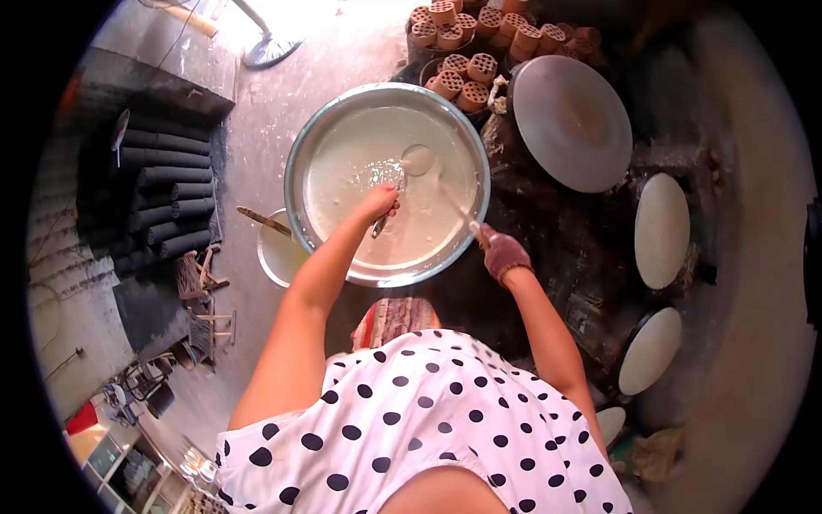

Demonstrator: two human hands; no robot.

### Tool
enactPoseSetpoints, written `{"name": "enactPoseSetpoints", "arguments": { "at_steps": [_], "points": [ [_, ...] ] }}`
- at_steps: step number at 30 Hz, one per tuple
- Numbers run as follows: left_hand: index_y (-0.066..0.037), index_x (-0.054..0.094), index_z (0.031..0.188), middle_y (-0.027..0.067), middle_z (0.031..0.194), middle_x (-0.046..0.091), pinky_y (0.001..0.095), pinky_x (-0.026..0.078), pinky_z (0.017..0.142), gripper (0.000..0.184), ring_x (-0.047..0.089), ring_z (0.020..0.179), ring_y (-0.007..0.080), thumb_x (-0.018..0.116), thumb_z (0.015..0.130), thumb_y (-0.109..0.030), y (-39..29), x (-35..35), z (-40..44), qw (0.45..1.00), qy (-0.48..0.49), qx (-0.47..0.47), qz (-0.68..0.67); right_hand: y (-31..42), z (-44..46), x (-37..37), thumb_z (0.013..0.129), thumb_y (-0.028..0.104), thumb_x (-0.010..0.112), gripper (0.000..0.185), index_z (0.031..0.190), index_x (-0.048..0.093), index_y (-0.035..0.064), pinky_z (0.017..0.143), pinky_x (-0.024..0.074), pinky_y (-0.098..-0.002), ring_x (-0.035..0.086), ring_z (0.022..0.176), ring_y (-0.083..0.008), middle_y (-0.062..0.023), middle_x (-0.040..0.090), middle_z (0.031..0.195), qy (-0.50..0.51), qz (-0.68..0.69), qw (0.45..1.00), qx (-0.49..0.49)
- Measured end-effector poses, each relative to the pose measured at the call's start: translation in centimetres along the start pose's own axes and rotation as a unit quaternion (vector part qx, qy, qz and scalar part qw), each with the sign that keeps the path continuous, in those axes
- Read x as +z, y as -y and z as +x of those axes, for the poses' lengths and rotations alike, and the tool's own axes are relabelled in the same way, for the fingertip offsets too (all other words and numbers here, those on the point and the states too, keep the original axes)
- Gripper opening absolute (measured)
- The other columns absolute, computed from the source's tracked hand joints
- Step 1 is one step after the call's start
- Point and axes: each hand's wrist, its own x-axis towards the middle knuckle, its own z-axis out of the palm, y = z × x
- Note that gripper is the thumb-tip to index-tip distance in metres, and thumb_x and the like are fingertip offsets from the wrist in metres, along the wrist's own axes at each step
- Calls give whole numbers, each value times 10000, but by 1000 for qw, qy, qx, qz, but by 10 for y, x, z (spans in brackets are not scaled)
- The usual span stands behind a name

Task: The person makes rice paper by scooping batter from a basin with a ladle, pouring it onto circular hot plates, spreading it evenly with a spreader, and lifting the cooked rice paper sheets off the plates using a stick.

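Note:
A wide metal basin (295, 184) in front of me holds milky white batter (351, 163) with bubbles near its middle. Over it, my left hand (381, 203) is closed around the handle of a ladle, whose round bowl (418, 160) rests at the batter's surface. At the basin's right rim, my right hand (503, 254) wears a dark pink glove. Its fingers grip a thin, pale stick (460, 208), blurred toward its tip, that slants in over the batter. The stick's exact kind cannot be made out.
A round griddle lid (572, 124) stands at right, with pale round discs (662, 231) below it. Perforated clay-coloured briquettes (473, 81) are piled behind. A white bucket (276, 257) with a wooden stick (264, 220) sits left of the basin. Dark cylinders (175, 184) are stacked farther left.

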Motion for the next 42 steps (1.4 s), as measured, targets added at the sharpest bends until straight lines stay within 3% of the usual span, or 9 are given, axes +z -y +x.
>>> {"name": "enactPoseSetpoints", "arguments": {
  "at_steps": [3, 5, 13, 26, 31, 33, 38, 39, 42],
  "points": [
    [-16, 528, 882, 46, 608, 495, 285, 406, 400, 103, 467, 448, 132, 450, 861, -80, -2, 3, 8, 997, 6, 26, 76, 8, -19, -13, 941, 323, 515, 365, 1267, 547, 161, 858, 478, -365, 599, 1033, -339, -151, 615, 1151, -36, -40, 977, -205],
    [-13, 543, 851, 46, 598, 489, 295, 416, 399, 116, 472, 449, 136, 444, 852, -73, -3, 15, 6, 999, -15, 18, 43, 0, -11, -10, 928, 257, 524, 348, 1267, 551, 180, 861, 482, -360, 586, 1052, -340, -139, 615, 1154, 7, -70, 997, -13],
    [-83, 465, 1029, -29, 600, 422, 216, 310, 377, 108, 373, 418, 73, 441, 925, -101, -11, 82, -15, 905, 56, -93, -412, 16, -20, -13, 860, 126, 586, 465, 1321, 526, 140, 554, 490, -283, 598, 592, -149, -80, 646, 756, 152, 292, 942, 72],
    [-109, 368, 1394, -28, 590, 352, 187, 260, 328, 398, 308, 352, 51, 378, 1002, -175, -188, 151, -335, 890, -168, 319, -280, 96, -62, -204, 905, 65, 555, 456, 1349, 489, 143, 405, 366, -206, 466, 472, -60, -7, 599, 708, 267, 334, 857, -289],
    [-101, 401, 1359, -32, 600, 359, 183, 262, 327, 366, 314, 356, 46, 377, 1003, -184, -158, 122, -351, 901, -207, 303, -232, 102, -40, -234, 923, 164, 559, 200, 1114, 584, 110, 461, 436, -282, 548, 519, -133, -45, 616, 728, 124, 187, 881, -416],
    [-79, 434, 1293, -43, 618, 378, 177, 278, 333, 313, 333, 375, 30, 379, 1004, -188, -130, 107, -320, 901, -102, 224, -357, 92, -24, -212, 898, 175, 569, 251, 1148, 582, 172, 576, 486, -358, 607, 671, -238, -82, 616, 811, -157, -36, 772, -615],
    [-62, 428, 1282, -60, 621, 383, 169, 285, 337, 311, 342, 400, 12, 392, 1000, -188, -99, 124, -268, 787, 86, 200, -578, 38, -24, -197, 844, 197, 609, 396, 1234, 547, 232, 659, 508, -399, 613, 784, -296, -105, 599, 872, -137, -192, 805, -544],
    [-58, 412, 1324, -56, 614, 370, 187, 278, 330, 354, 339, 396, 20, 401, 995, -187, -104, 135, -275, 893, -55, 208, -396, 22, -32, -206, 832, 186, 626, 433, 1252, 538, 237, 658, 516, -395, 622, 785, -298, -108, 605, 884, -120, -178, 825, -522],
    [-64, 402, 1347, -48, 604, 375, 199, 270, 332, 376, 337, 385, 35, 407, 988, -176, -114, 170, -261, 948, -64, 183, -254, -18, -25, -211, 798, 179, 674, 527, 1294, 512, 251, 659, 530, -388, 639, 785, -296, -102, 617, 916, -159, -105, 839, -510]
  ]
}}
